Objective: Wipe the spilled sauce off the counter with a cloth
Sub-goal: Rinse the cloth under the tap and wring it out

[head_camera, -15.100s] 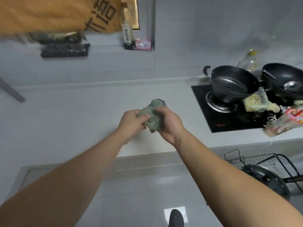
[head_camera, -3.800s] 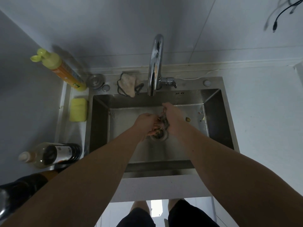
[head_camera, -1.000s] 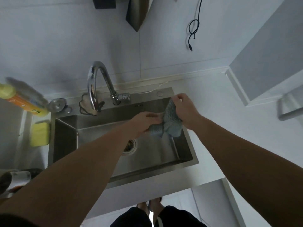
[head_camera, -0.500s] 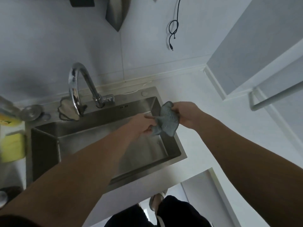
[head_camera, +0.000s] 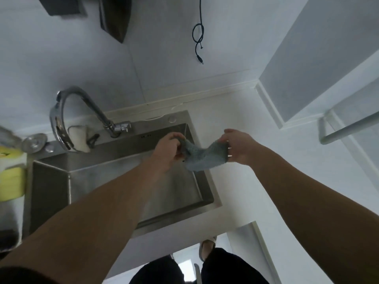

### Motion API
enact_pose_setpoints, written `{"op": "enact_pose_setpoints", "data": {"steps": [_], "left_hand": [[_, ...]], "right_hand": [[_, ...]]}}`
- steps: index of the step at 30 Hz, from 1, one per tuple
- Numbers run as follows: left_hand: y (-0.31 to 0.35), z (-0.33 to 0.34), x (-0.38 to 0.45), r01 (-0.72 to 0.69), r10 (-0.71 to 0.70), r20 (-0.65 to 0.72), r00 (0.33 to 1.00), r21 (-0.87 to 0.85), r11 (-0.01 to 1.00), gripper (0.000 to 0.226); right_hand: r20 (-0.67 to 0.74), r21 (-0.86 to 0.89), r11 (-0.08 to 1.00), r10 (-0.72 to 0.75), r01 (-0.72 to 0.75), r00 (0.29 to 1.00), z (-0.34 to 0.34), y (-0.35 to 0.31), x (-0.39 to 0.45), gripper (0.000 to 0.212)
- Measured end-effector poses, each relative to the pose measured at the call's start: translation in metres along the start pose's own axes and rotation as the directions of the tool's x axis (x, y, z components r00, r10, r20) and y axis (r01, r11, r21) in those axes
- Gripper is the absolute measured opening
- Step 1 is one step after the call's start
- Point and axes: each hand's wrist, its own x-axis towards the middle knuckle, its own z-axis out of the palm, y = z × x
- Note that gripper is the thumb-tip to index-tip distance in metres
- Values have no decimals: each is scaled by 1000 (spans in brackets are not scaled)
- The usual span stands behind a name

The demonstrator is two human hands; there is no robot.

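A grey-blue cloth is stretched between both my hands above the right edge of the steel sink. My left hand grips its left end with curled fingers. My right hand pinches its right end over the white counter. The cloth sags a little in the middle. No sauce spill shows on the counter in this view.
A curved chrome tap stands behind the sink, with a pale rag and a metal drain plug beside it. A yellow sponge lies at the far left. A black cable hangs on the wall. A white rail juts out at the right.
My hands have drawn apart and spread the bunched cloth out between them. The view has shifted a little; the sink now sits further left.
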Motion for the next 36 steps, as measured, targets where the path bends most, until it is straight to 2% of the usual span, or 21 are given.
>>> {"op": "enact_pose_setpoints", "data": {"steps": [1,3,6,8,13,15,16,18,20,23,26,27,28,30,32,34,36], "left_hand": [[2,2,1,28,-28,-28,999,-9,1000,25],[0,3,10,49,-45,-67,997,70,996,12],[-5,4,21,39,-23,-50,998,353,935,31],[3,12,12,-4,21,-35,999,431,902,26],[9,10,19,-58,82,-36,996,448,892,23],[9,8,23,-78,105,-27,994,494,866,28],[9,7,24,-87,115,-22,993,519,850,30],[12,10,25,-99,126,-6,992,582,807,35],[11,13,29,-96,127,-4,992,628,772,38],[12,17,34,-96,126,-1,992,643,760,34],[12,18,37,-154,129,90,988,711,686,14],[13,16,38,-177,131,121,984,740,648,17],[12,15,39,-203,144,145,979,763,614,22],[14,11,43,-232,163,169,972,794,562,26],[16,8,46,-223,156,164,974,805,550,26],[17,7,49,-206,132,158,978,784,586,23],[16,10,52,-207,123,168,978,733,648,15]], "right_hand": [[7,-29,999,-33,33,999,-6,-3,4,40],[31,-112,992,-59,62,998,-17,-8,7,33],[54,-259,959,-103,113,993,-33,-12,15,24],[64,-387,906,-158,170,985,-41,-17,19,23],[115,-652,708,-263,272,958,-59,-23,27,16],[165,-722,619,-278,308,946,-65,-21,31,24],[199,-775,544,-276,323,940,-67,-20,32,29],[258,-886,322,-256,334,932,-68,-20,34,39],[279,-930,171,-243,324,929,-70,-21,38,38],[291,-943,106,-192,315,937,-73,-21,42,32],[272,-960,14,-185,280,944,-80,-21,47,24],[249,-964,38,-214,263,945,-83,-21,50,23],[217,-962,111,-244,250,945,-86,-21,52,23],[129,-883,400,-292,243,948,-93,-22,56,18],[46,-697,674,-297,244,954,-99,-22,57,11],[-2,-506,823,-302,260,953,-103,-22,58,11],[-31,-350,896,-303,274,952,-105,-22,60,15]]}}
